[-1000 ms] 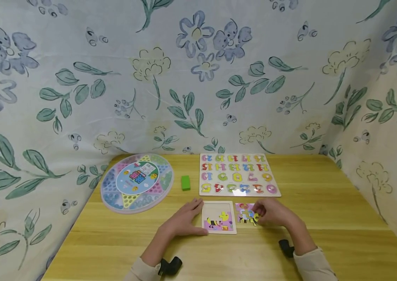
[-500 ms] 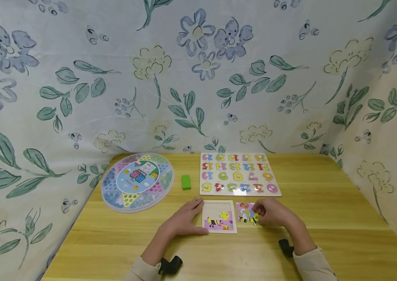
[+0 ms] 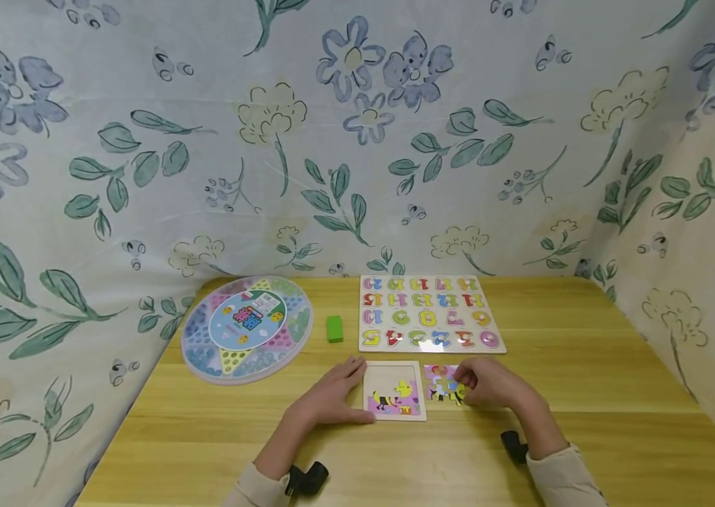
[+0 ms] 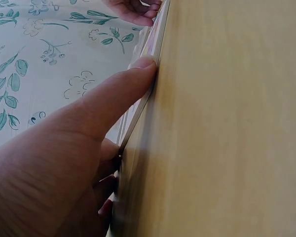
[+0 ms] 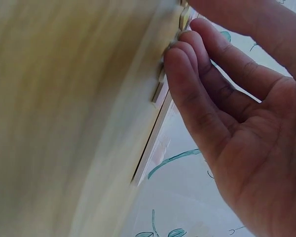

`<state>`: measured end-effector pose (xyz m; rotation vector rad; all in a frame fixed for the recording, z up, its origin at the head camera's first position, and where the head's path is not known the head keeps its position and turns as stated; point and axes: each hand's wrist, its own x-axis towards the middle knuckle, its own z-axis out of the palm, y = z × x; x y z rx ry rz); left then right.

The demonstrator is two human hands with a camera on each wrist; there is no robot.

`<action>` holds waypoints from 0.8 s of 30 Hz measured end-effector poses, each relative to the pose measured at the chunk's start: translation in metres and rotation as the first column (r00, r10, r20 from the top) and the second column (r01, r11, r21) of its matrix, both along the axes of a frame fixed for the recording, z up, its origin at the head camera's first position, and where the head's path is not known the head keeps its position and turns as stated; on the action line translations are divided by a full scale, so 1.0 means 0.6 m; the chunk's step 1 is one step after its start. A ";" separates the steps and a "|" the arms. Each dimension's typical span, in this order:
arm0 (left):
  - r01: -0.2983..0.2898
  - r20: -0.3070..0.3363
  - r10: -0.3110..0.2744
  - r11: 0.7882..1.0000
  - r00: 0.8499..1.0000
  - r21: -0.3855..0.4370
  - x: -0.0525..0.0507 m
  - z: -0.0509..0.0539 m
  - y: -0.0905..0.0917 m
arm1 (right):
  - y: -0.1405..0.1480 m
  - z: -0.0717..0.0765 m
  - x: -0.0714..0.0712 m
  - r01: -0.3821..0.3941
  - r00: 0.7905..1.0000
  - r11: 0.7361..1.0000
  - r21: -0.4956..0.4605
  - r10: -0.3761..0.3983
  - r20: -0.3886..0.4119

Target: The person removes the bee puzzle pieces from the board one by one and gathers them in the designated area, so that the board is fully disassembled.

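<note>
A small wooden tray puzzle (image 3: 393,391) lies on the table, its lower part filled with pink and yellow pieces that show a bee; its upper part is bare wood. My left hand (image 3: 332,398) rests against it, thumb along the front edge and the other fingers by the left side. In the left wrist view the thumb (image 4: 126,84) presses the edge. To the right lies a cluster of loose puzzle pieces (image 3: 440,380), pink, blue and yellow. Bent fingers of my right hand (image 3: 490,384) touch these pieces at their right side; whether they pinch one is hidden.
A number puzzle board (image 3: 430,314) lies behind the tray. Left of it are a green block (image 3: 335,329) and a round Chinese checkers board (image 3: 202,334). All are on a wooden table (image 3: 218,443), with a floral cloth (image 3: 307,204) behind and at the sides.
</note>
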<state>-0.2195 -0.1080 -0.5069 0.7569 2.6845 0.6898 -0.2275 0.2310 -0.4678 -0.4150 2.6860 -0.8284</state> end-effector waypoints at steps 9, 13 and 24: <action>-0.002 0.008 0.002 1.000 1.000 0.004 -0.001 -0.001 0.000 | 0.001 0.001 0.000 -0.005 1.000 1.000 -0.002 0.005 -0.006; 0.002 0.002 -0.002 1.000 1.000 -0.002 -0.003 -0.003 -0.002 | 0.000 0.003 0.001 -0.001 1.000 1.000 -0.003 0.001 -0.006; -0.003 0.005 0.003 1.000 1.000 0.001 0.000 -0.001 0.000 | -0.013 0.011 0.006 -0.012 1.000 1.000 -0.027 0.012 -0.016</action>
